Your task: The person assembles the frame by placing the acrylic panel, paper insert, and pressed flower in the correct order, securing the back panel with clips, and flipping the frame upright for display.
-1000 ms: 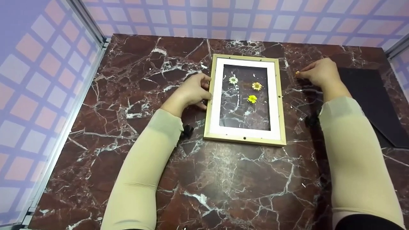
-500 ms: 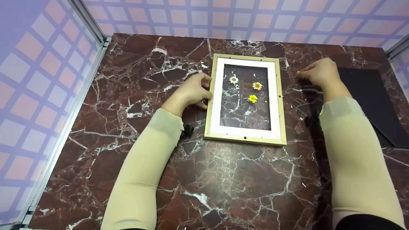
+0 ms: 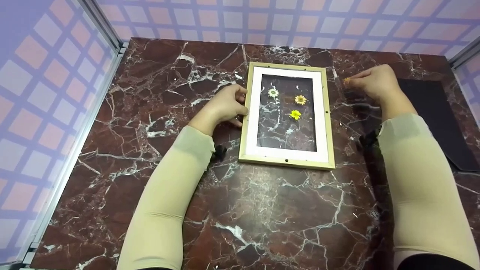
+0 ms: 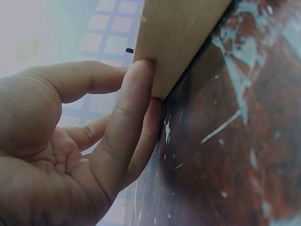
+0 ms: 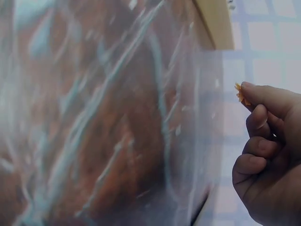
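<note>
A light wooden picture frame (image 3: 329,131) with a white mat lies flat on the table. A white flower (image 3: 273,92), an orange-yellow flower (image 3: 300,99) and a yellow flower (image 3: 295,114) lie inside its window. My left hand (image 3: 225,105) rests at the frame's left side, fingertips touching the wooden side rail (image 4: 169,37) in the left wrist view. To the right of the frame, my right hand (image 3: 377,83) pinches a small orange flower (image 5: 241,94) between thumb and forefinger. Its other fingers are curled in the right wrist view.
A black board (image 3: 435,112) lies at the right, partly behind the right forearm. The dark red marble tabletop (image 3: 277,217) has small pale specks. Patterned panels (image 3: 221,18) stand behind and at the left.
My right hand has shifted slightly left and up with the orange flower and turned a little. The left hand stays at the frame, and the flowers inside keep their places.
</note>
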Tool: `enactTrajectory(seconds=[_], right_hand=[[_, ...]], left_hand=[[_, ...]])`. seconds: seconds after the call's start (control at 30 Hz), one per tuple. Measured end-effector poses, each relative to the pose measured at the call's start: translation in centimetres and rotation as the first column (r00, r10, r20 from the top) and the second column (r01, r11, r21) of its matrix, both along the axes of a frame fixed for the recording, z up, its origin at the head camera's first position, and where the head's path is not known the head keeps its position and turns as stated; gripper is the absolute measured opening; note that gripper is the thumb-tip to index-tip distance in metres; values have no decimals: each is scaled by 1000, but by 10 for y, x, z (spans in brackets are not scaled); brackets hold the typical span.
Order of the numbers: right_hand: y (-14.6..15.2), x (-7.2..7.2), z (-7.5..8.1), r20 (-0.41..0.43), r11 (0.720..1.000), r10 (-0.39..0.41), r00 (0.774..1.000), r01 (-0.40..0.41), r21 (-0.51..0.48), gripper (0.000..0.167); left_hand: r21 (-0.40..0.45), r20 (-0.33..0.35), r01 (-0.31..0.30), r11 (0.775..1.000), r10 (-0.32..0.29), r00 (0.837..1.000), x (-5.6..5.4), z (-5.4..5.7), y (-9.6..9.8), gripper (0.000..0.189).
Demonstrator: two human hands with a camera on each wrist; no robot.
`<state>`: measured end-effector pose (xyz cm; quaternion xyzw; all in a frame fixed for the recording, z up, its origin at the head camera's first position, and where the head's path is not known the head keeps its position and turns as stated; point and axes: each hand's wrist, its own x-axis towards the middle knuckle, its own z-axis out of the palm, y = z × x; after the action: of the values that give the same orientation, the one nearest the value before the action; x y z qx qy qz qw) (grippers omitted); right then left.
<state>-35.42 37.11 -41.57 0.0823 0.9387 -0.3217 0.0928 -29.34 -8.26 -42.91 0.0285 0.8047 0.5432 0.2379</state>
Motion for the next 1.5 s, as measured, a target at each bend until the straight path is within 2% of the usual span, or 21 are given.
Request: enactTrajectory(seconds=[0.2,0.43,0.7,0.9,1.1,1.27,1.5], right_hand=[[-29,4,12,-1,999,31,1000,-31,-26,29],[-63,12,18,-48,993,120,992,-119,19,34],[-97,26,26,-47,981,186,982,-188,-52,30],[-126,41,30,-60,954,295,954,-297,-33,29],[-153,53,28,-45,919,391,919,-393,-25,22],[-170,58,22,-6,896,443,896,-443,-34,18],[-186,61,16,12,861,507,862,-507,34,17]], left_hand=[[-4,-4,-3,1000,3,1000,0,1,-2,73],[-8,-8,-12,1000,12,1000,2,1,-3,73],[15,-10,-10,1000,10,1000,2,0,-1,72],[16,-3,-12,1000,12,1000,2,0,0,72],[19,-3,-1,1000,1,1000,2,1,0,71],[14,-10,3,1000,-3,1000,1,0,0,72],[8,-10,7,1000,-7,1000,1,-1,0,71]])
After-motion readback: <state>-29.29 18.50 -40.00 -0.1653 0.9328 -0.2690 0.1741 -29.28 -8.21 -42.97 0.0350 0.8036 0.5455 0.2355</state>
